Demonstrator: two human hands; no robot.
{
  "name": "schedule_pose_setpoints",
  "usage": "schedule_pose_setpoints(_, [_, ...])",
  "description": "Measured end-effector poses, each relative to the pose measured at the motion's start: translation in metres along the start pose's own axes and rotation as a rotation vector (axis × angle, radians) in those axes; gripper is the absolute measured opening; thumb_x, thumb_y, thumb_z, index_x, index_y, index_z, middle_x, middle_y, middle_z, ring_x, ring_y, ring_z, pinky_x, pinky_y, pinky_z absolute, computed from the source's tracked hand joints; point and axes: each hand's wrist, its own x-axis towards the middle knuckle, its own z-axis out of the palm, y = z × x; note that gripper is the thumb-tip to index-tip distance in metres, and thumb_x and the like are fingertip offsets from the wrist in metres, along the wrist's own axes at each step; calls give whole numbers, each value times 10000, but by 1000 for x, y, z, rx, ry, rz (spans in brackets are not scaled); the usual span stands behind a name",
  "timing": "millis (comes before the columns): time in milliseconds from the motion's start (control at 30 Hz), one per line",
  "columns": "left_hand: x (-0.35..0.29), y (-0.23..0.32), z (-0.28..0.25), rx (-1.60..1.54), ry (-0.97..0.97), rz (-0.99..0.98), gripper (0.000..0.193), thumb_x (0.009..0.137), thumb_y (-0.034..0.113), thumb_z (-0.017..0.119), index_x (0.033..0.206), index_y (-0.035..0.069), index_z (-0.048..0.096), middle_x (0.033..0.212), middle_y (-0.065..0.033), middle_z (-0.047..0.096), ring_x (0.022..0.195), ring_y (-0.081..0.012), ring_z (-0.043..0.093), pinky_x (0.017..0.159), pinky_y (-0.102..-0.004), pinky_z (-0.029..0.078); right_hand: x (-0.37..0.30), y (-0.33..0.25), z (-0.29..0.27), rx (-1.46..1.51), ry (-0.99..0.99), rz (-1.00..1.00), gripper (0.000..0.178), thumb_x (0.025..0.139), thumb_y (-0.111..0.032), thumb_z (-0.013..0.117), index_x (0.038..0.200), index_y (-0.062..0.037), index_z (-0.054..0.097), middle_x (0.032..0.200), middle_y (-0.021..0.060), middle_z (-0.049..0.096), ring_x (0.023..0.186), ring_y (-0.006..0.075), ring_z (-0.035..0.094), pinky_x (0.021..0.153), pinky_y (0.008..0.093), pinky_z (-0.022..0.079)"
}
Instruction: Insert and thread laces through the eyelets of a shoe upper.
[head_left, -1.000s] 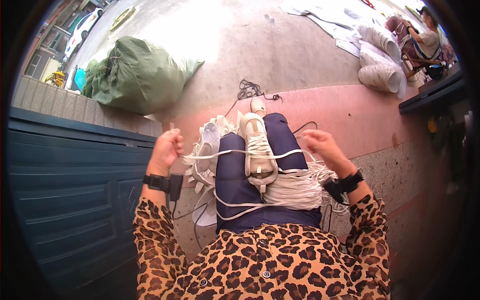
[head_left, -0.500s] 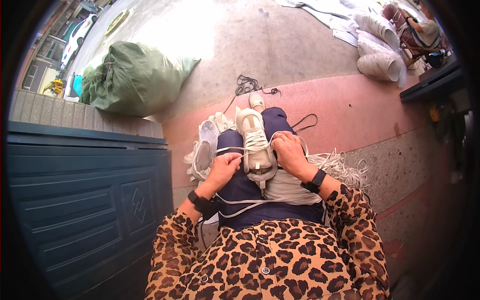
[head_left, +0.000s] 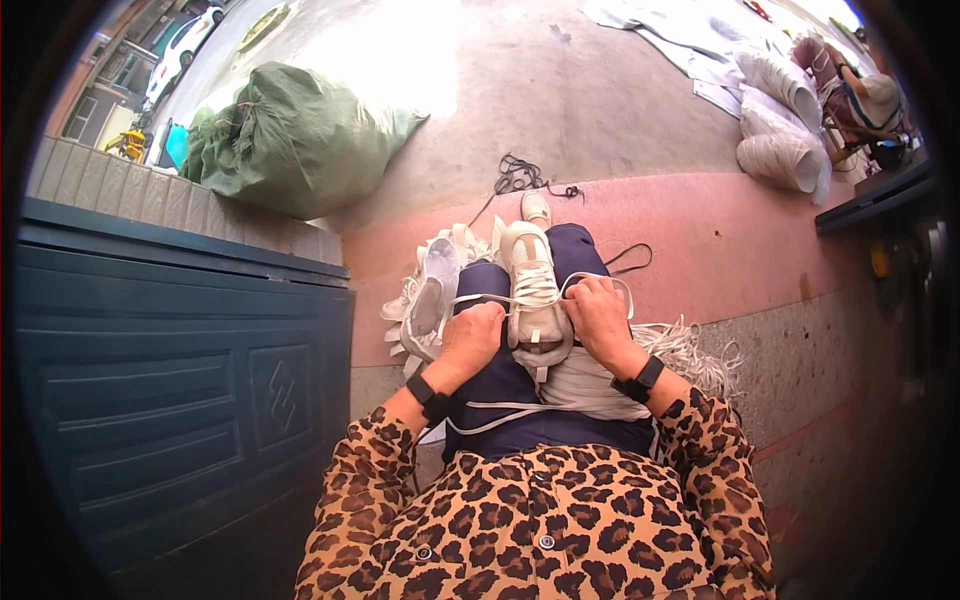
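Observation:
Between my thighs rests a cream sneaker (head_left: 530, 265), toe pointing away, with white lacing across its tongue. My left hand (head_left: 474, 335) is closed at the shoe's left side, pinching a white shoelace (head_left: 477, 299). On the opposite side my right hand (head_left: 598, 315) has its fingers closed on the lace too; a loop of it stands out past the knuckles. A thick bundle of white laces (head_left: 580, 383) lies across my lap under the shoe, its loose ends spreading to the right.
More pale shoes (head_left: 432, 290) are heaped left of my leg. A dark cord (head_left: 520, 172) lies tangled on the floor ahead. A green sack (head_left: 300, 140) stands far left, behind a blue door panel (head_left: 180, 390). White rolled material (head_left: 780, 150) and a seated person (head_left: 860, 95) are far right.
My left hand has moved closer to the sneaker. The right hand stays by the shoe's right side, still gripping lace. The whole view has shifted slightly.

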Motion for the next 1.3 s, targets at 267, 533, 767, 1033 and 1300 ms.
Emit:
schedule_pose_setpoints(267, [13, 5, 0, 133, -63, 189, 85, 764, 87, 496, 744, 31, 557, 738, -148, 579, 744, -330, 556, 650, -419, 444, 1, 0, 2, -30, -99, 88, 191, 801, -236, 568, 705, -76, 605, 750, 77, 560, 800, 256, 515, 698, 399, 382])
schedule_pose_setpoints(533, [18, 20, 3, 420, -91, 264, 78, 728, 107, 529, 739, 65, 594, 727, -80, 598, 759, -252, 543, 656, -380, 412, -3, 0, 0, -70, -98, 26, 203, 795, -254, 568, 697, -79, 605, 730, 80, 545, 779, 254, 511, 681, 403, 376])
schedule_pose_setpoints(767, [-5, 38, 2, 342, 132, 96, 153, 723, 245, 641, 746, 94, 637, 746, -51, 609, 824, -237, 514, 711, -396, 365, -3, -15, -22, -216, -118, -86, 214, 736, -309, 630, 745, -96, 623, 750, 44, 536, 793, 202, 499, 696, 356, 342])
schedule_pose_setpoints(1033, [14, 36, -10, 111, 137, 72, 122, 769, 185, 584, 830, 92, 634, 819, -60, 622, 831, -252, 533, 713, -380, 402, -10, 10, -7, 243, -58, -17, 127, 775, -137, 569, 849, -39, 599, 751, 110, 580, 731, 297, 530, 651, 392, 425])
schedule_pose_setpoints(1300, [107, 55, 31, -121, -368, 22, 407, 704, 131, 640, 1072, 9, 516, 985, -211, 601, 972, -354, 565, 796, -415, 457, -9, -5, -5, -25, -61, -250, 162, 701, -57, 529, 859, -47, 563, 713, 86, 554, 736, 244, 523, 687, 342, 413])
